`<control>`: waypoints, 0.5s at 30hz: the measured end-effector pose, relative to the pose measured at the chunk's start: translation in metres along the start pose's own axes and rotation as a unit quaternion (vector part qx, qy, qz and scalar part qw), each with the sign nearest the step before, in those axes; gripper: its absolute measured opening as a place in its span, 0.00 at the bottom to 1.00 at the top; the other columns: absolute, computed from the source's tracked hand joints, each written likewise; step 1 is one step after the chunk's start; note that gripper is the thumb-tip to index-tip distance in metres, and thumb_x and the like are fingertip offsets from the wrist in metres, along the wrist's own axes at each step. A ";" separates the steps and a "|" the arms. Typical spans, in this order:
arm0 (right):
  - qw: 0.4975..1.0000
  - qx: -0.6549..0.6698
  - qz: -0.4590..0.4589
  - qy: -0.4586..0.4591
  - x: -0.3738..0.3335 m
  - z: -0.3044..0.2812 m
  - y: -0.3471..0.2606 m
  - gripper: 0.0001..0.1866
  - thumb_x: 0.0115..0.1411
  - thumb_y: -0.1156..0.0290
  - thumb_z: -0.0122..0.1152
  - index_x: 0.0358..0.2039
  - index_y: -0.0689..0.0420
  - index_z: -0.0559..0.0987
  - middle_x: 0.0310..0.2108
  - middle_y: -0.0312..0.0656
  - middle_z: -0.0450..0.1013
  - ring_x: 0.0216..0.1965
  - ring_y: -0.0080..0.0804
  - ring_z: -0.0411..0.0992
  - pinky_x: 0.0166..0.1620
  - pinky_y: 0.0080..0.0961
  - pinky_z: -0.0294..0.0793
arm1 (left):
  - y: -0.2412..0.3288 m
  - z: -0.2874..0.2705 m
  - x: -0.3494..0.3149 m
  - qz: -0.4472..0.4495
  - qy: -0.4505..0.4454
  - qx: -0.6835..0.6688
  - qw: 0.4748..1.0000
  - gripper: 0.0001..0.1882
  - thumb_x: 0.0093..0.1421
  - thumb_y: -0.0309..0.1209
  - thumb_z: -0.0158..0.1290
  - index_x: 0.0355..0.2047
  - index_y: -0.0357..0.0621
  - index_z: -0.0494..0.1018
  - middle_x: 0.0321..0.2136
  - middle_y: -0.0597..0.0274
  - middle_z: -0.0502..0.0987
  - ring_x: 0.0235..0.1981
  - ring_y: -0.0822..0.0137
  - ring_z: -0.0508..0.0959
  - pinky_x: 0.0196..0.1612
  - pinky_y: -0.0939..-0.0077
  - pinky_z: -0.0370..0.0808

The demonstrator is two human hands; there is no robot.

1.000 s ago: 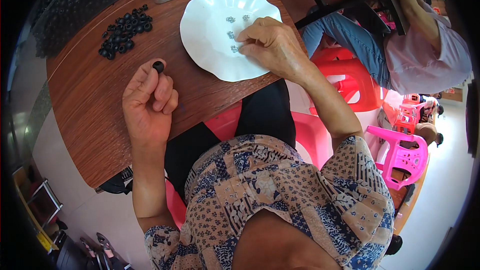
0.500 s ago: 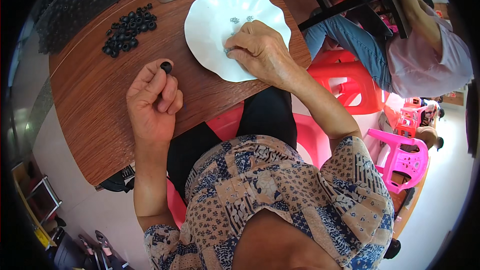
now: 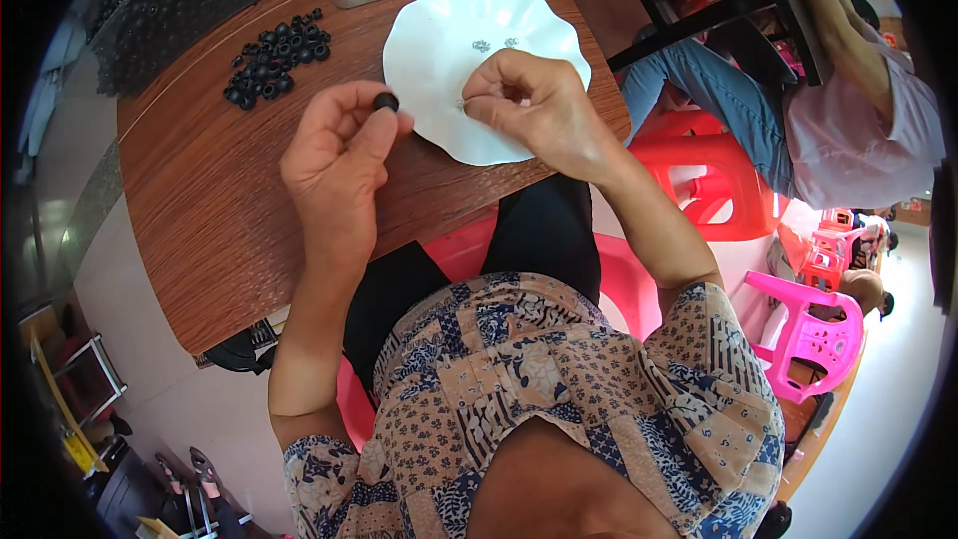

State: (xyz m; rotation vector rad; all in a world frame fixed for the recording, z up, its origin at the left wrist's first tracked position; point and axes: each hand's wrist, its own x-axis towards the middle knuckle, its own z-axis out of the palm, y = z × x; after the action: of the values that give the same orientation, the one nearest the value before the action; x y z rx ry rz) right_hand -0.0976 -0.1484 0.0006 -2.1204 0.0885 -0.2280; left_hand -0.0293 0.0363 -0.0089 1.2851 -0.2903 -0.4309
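Between the thumb and forefinger of my left hand [image 3: 342,162] is a small round black piece [image 3: 385,101] with a hole, like a bead or cap. My right hand [image 3: 534,110] is over the right part of a white scalloped plate [image 3: 429,40]. Its thumb and forefinger pinch a tiny silvery piece [image 3: 462,105], too small to name. Two little clusters of small metal pieces [image 3: 481,46] lie on the plate beyond my fingers. A loose pile of black round pieces [image 3: 277,60] sits on the wooden table [image 3: 220,200], left of the plate.
Clear containers of black pieces [image 3: 185,10] stand along the table's far side. To the right, another person in jeans [image 3: 694,90] sits close by, near a red stool [image 3: 714,175]. A pink plastic chair [image 3: 813,334] is farther right.
My left hand has moved right and up with the black piece, toward the plate. My right hand has lifted slightly off the plate, still pinching the tiny piece.
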 end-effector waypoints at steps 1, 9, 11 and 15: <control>0.991 0.108 0.076 -0.024 0.000 -0.002 -0.004 0.05 0.53 0.76 0.60 0.30 0.64 0.76 0.26 0.38 0.74 0.27 0.19 0.70 0.29 0.17 0.68 | -0.002 0.004 0.002 0.001 0.002 0.003 1.000 0.08 0.59 0.25 0.51 0.38 0.37 0.70 0.25 0.64 0.74 0.20 0.86 0.65 0.19 0.93 0.59; 0.918 0.368 0.147 -0.026 0.000 -0.004 -0.012 0.08 0.53 0.76 0.61 0.32 0.66 0.76 0.26 0.42 0.74 0.24 0.21 0.69 0.30 0.15 0.67 | -0.021 0.028 0.010 0.185 -0.048 0.099 0.977 0.08 0.54 0.20 0.53 0.36 0.38 0.71 0.30 0.67 0.73 0.25 0.80 0.68 0.28 0.86 0.67; 0.907 0.391 0.156 -0.024 0.000 -0.004 -0.013 0.08 0.53 0.76 0.61 0.32 0.67 0.76 0.26 0.43 0.74 0.24 0.22 0.68 0.30 0.15 0.67 | -0.021 0.032 0.010 0.209 -0.044 0.105 0.971 0.08 0.54 0.20 0.53 0.36 0.38 0.71 0.29 0.66 0.73 0.25 0.79 0.69 0.28 0.85 0.67; 0.906 0.391 0.161 -0.011 -0.002 -0.003 -0.013 0.08 0.53 0.76 0.60 0.32 0.67 0.75 0.26 0.44 0.73 0.23 0.22 0.68 0.29 0.14 0.66 | -0.018 0.034 0.009 0.229 -0.020 0.178 0.957 0.09 0.53 0.21 0.54 0.36 0.38 0.70 0.27 0.62 0.74 0.25 0.74 0.71 0.29 0.82 0.69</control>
State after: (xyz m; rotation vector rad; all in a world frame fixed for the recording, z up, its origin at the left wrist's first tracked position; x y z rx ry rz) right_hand -0.1005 -0.1434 0.0128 -1.2789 0.2822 -0.0239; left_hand -0.0392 -0.0004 -0.0173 1.5068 -0.7071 -0.0039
